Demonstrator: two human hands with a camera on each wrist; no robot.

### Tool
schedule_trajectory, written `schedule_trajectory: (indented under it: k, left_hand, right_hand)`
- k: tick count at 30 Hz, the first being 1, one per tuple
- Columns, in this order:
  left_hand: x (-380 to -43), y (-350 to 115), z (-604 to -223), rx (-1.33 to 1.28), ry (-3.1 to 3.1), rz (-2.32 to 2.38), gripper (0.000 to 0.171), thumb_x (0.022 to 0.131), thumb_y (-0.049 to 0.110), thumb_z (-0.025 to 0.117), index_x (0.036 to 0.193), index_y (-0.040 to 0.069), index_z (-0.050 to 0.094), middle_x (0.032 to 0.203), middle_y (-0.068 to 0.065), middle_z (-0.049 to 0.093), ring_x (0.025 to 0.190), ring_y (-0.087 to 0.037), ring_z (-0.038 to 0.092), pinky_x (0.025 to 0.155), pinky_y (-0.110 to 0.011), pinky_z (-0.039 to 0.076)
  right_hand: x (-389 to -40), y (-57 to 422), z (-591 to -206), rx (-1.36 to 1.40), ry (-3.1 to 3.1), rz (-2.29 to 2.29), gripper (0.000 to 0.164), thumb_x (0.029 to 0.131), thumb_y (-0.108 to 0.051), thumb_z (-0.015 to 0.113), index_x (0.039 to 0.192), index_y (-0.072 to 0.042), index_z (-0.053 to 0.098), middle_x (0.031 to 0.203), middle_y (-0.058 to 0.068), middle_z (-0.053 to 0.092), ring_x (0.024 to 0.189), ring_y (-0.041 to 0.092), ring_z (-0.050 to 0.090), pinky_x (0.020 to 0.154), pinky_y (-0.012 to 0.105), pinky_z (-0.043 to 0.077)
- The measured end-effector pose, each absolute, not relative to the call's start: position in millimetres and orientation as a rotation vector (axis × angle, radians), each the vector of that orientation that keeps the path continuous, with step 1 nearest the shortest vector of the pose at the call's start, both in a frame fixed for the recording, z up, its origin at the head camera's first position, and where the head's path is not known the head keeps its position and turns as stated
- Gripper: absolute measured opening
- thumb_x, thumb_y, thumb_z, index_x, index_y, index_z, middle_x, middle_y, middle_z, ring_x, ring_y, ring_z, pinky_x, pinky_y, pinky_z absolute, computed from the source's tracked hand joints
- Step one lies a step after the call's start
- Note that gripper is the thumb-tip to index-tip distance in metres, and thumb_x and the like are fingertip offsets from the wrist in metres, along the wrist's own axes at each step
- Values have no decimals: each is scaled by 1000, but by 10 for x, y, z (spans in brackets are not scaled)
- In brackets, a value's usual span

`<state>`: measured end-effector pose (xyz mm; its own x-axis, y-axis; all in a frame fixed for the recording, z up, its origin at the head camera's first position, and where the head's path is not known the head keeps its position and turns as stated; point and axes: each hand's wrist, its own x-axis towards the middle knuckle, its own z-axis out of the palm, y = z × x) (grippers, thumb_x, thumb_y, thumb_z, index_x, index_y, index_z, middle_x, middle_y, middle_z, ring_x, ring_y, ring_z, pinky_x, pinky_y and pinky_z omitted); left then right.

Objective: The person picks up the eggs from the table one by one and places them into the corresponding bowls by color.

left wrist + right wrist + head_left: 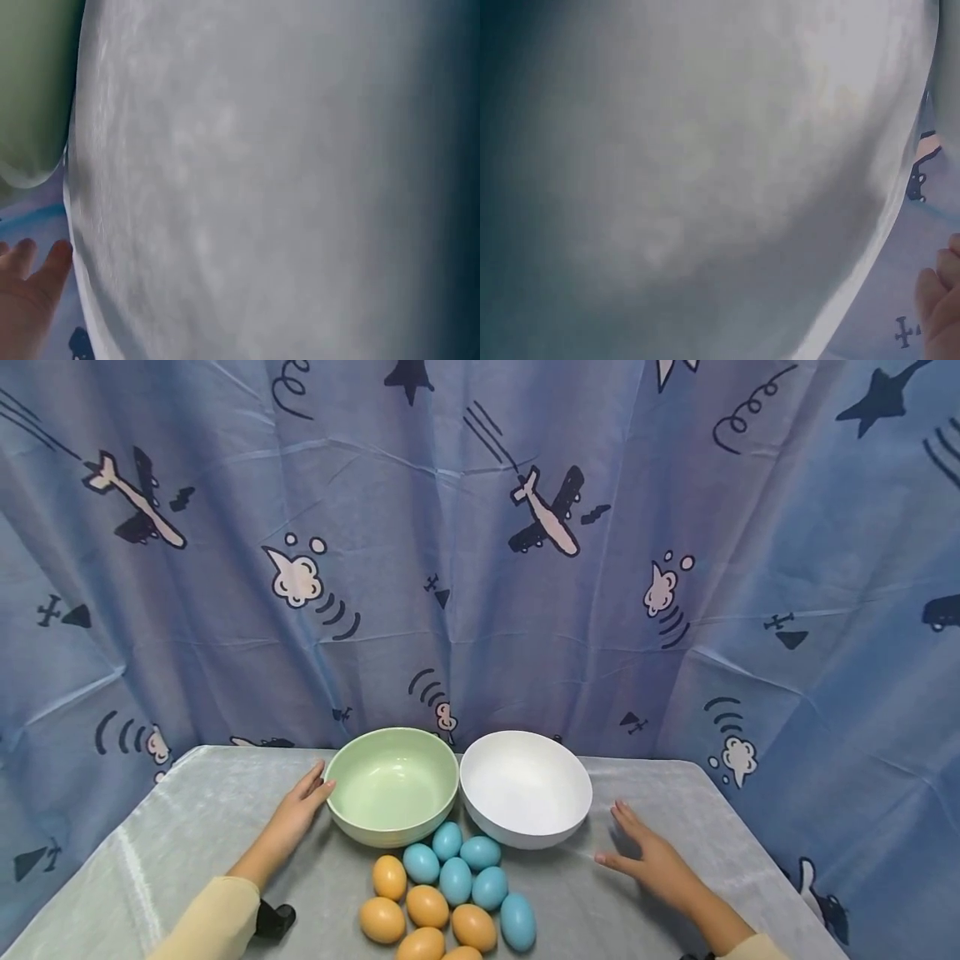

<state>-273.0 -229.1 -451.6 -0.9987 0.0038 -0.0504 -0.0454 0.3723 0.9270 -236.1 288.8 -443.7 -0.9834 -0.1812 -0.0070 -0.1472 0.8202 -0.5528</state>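
In the head view a light green bowl (392,787) and a white bowl (525,789) stand side by side at the back of the table. My left hand (300,806) is at the green bowl's left side, thumb and fingertips right at its rim. To the right of the white bowl, my right hand (651,858) is spread with nothing in it, apart from the bowl. Several blue eggs (455,882) and several orange eggs (427,907) lie loose in front of the bowls. The left wrist view shows the green bowl's side (34,90) above my left fingers (52,270).
A grey cloth covers the table (622,927). Behind its back edge hangs a blue curtain (480,568) printed with planes and clouds. Both bowls look empty inside. The lowest orange eggs are cut off by the frame's bottom edge.
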Motion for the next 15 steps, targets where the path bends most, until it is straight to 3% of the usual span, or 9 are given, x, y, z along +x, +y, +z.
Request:
schedule_trajectory:
  k: [6,15]
  left_hand:
    - [-2722,-2230,-4561,-32,2402,1963,66,108,31,40,160,5,9,166,-19,10,152,-35,20,118,-49,34]
    - [-2720,-2187,-4609,-85,2282,2118,62,109,33,39,160,9,14,167,-15,13,151,-32,24,119,-53,32]
  right_hand:
    - [-2255,2854,-4350,-277,2937,-926,91,87,-46,72,153,2,32,161,25,23,146,47,25,112,67,30]
    - [-2166,2726,-4271,-142,2821,-1062,81,92,-43,68,150,4,36,158,23,31,146,43,30,116,55,33]
